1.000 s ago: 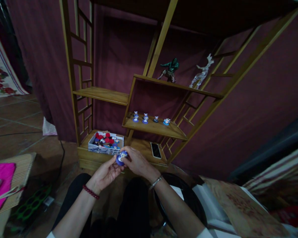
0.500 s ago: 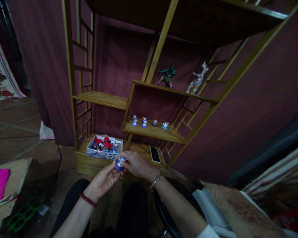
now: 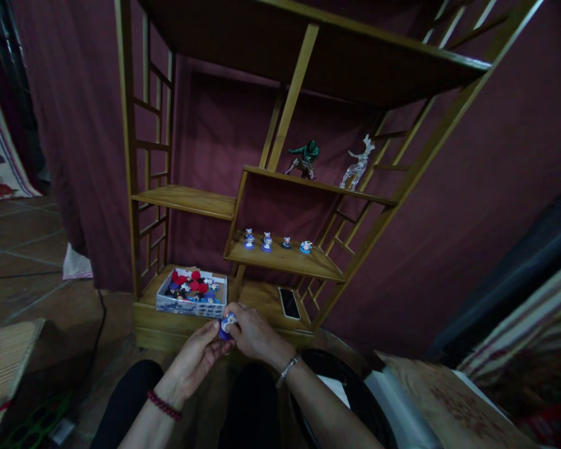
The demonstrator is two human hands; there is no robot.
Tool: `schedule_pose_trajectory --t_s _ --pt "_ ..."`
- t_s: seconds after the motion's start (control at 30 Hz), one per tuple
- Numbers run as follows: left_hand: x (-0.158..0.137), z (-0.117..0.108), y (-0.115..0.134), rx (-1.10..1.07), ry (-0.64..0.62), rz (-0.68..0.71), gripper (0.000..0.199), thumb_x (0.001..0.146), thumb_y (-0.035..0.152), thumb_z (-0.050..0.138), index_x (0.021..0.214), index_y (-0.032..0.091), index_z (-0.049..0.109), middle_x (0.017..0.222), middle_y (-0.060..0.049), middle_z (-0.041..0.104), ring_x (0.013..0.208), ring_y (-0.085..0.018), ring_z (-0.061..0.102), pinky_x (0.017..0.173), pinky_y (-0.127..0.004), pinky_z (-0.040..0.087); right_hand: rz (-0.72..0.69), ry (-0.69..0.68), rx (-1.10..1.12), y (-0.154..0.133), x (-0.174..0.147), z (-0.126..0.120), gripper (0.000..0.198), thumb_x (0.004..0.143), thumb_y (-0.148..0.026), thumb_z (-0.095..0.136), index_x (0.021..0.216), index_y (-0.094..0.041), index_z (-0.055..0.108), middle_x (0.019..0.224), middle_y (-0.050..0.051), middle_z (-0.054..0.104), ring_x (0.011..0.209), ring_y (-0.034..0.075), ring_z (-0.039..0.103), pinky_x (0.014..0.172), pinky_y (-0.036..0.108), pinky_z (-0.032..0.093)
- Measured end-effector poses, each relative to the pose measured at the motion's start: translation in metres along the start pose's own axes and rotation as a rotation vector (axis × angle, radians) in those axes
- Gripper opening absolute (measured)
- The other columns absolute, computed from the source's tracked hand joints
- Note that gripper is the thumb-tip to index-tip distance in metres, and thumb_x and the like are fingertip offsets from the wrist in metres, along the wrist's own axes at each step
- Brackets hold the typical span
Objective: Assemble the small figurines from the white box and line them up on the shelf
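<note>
A small purple-and-white figurine [image 3: 227,324] on a round purple base is held between my two hands, in front of the lowest shelf. My left hand [image 3: 201,355], with a red bead bracelet at the wrist, grips it from the left by thumb and fingers. From the right, my right hand [image 3: 252,333] closes its fingers on the upper part. Just beyond them a shallow cardboard box [image 3: 187,307] contains a jumble of small figurines, some with red round parts. Several similar figurines [image 3: 267,242] stand in a row on the shelf above.
The wooden shelf unit [image 3: 182,198] fills the middle of the view. A phone [image 3: 288,303] lies on its lowest board. Higher up stand a dark green crouching figure [image 3: 303,159] and a clear deer figurine [image 3: 356,165]. A black round stool [image 3: 369,411] is at my right.
The view has tilted and shifted slightly, so the shelves sit lower in the picture. Both hands still hold the same figurine, which has turned a little.
</note>
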State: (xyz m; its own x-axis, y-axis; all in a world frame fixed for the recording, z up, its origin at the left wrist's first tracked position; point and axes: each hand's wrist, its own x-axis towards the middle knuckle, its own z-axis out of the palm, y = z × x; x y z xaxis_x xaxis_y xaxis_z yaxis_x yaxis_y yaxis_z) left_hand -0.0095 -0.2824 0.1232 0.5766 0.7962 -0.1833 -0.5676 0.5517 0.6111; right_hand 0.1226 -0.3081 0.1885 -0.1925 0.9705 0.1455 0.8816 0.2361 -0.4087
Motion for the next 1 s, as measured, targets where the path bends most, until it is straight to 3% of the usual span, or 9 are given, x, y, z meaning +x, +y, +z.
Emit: schedule_pose_trajectory --t_s 0.23,0.77,1.0 --pt "0.008 -0.008 -0.007 -0.007 0.034 -0.045 0.005 0.074 0.013 0.058 0.078 0.01 0.06 0.075 -0.008 0.065 0.069 -0.014 0.062 0.067 -0.024 0.049 -0.049 -0.073 0.004 0.006 -0.001 0.003 0.019 0.079 -0.015 0.042 0.095 -0.019 0.05 0.093 0.004 0.055 0.088 0.014 0.051 0.078 0.023 0.035" --pt "0.006 -0.008 -0.012 -0.049 0.083 -0.1 0.008 0.077 0.013 0.053 0.084 0.01 0.056 0.079 -0.01 0.065 0.072 -0.016 0.063 0.071 -0.025 0.048 -0.135 -0.086 0.056 0.015 0.0 0.001 0.015 0.077 -0.015 0.049 0.092 -0.019 0.051 0.089 0.002 0.058 0.085 0.014 0.053 0.074 0.023 0.036" --pt "0.003 -0.002 -0.018 -0.041 0.013 -0.111 0.008 0.077 0.015 0.054 0.082 0.01 0.058 0.079 -0.009 0.065 0.072 -0.016 0.063 0.069 -0.025 0.048 -0.098 -0.084 0.051 0.016 -0.011 -0.005 0.019 0.077 -0.016 0.05 0.095 -0.021 0.051 0.089 0.001 0.058 0.085 0.014 0.053 0.073 0.023 0.035"
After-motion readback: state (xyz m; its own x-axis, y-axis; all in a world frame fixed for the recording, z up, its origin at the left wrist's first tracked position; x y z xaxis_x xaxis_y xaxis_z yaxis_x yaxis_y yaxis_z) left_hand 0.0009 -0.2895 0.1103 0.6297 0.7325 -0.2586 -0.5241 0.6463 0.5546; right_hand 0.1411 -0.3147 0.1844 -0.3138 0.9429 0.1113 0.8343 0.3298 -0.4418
